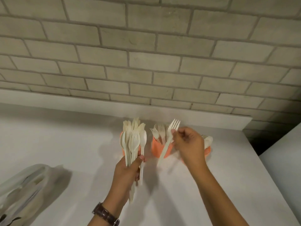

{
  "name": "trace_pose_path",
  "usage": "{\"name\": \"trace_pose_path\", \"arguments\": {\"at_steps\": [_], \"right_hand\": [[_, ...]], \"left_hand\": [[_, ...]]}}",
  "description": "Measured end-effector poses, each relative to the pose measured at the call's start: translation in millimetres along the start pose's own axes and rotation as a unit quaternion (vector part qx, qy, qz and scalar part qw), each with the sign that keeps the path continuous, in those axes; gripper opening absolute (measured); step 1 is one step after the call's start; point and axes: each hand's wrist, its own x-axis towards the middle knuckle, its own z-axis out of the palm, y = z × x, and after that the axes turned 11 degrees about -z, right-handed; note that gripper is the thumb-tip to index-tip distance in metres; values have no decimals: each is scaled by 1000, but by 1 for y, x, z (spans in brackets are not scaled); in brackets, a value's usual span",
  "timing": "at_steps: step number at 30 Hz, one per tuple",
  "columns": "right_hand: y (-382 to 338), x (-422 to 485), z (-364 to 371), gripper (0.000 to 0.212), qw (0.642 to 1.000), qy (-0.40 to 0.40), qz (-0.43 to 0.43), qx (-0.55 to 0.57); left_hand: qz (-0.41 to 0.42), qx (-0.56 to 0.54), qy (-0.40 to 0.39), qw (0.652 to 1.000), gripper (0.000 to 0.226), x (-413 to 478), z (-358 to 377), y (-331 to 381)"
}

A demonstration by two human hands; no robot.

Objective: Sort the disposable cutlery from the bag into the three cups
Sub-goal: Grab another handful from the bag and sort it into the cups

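Head view: a person stands at a white counter [65,136] against a grey brick wall [146,46].
Left hand [128,168]: fingers and thumb are wrapped round a bundle of mixed cutlery [133,141], gripping it low on the handles, with the spoon bowls and fork tines pointing up and away.
Bundle position: held above the counter, right in front of the left cup [123,150], so only slivers of that cup's orange wall show.
Left cup contents: pale pieces [136,123] stand up behind the bundle; they look like knives, though blur makes that uncertain.
Right hand [189,144]: thumb and fingertips pinch a single fork [170,137] just below its tines, with the other fingers curled.
Fork: tilted, tines up. Its handle slants down and to the left across the front of the middle cup [156,149].
Middle cup: orange, upright on the counter, with forks [157,129] standing in it, tines up.
Right cup [207,151]: orange and mostly hidden behind the right hand, with white spoons [208,139] showing above it.
Cups: all three stand in a row near the wall.
Bag [22,188]: clear plastic, lying on the counter at the lower left, well apart from the cups, with pale cutlery inside.
Left wrist: a brown-strapped wristwatch [105,213].
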Motion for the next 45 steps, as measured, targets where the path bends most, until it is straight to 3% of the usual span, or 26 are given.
{"name": "trace_pose_path", "arguments": {"at_steps": [4, 8, 13, 18, 20, 23, 25, 28, 33, 35, 37, 39, 40, 42, 45], "right_hand": [[2, 37, 6, 8, 987, 43, -109, -112], [37, 45, 25, 14, 957, -97, -76, -263], [42, 40, 20, 16, 965, -54, -113, -231], [42, 24, 5, 11, 974, -37, -76, -208], [52, -2, -8, 7, 962, -132, -37, -238], [81, -48, -24, 40, 854, -405, 57, -322], [99, -72, -32, 54, 808, -495, 58, -316], [112, -91, -39, 52, 793, -535, 22, -289], [110, -97, -32, 25, 755, -543, -77, -360], [104, -87, -29, 21, 776, -519, -72, -352], [86, -65, -26, 16, 860, -429, -45, -274], [57, -33, -21, 10, 944, -277, -36, -174], [41, -18, -17, 17, 970, -204, -38, -126], [14, 10, -9, 27, 992, -101, -57, -46], [8, 36, 10, 15, 996, -45, -59, -52]], "left_hand": [[-8, -14, 8, 1000, 18, 3, -9, 1], [-11, -24, -7, 1000, 17, 1, -11, 3], [-12, -18, -24, 999, 17, -2, -8, 2], [-6, -24, -32, 999, 17, -9, -8, 0], [-6, -20, -29, 999, 17, -9, -10, -2], [-7, -14, -26, 1000, 17, -8, -11, -5], [-7, -18, -32, 999, 15, -9, -10, -5], [-7, -5, -37, 999, 15, -9, -6, -5], [3, 9, -58, 998, 16, -8, 4, -4], [13, 17, -62, 998, 16, -8, 4, -2], [16, 8, -63, 998, 15, -7, 1, -1], [14, -12, -60, 998, 14, -4, -4, 0], [15, -16, -57, 998, 12, -3, -6, 0], [19, -18, -57, 998, 11, -2, -10, -2], [17, -12, -62, 998, 12, -2, -12, -3]]}}
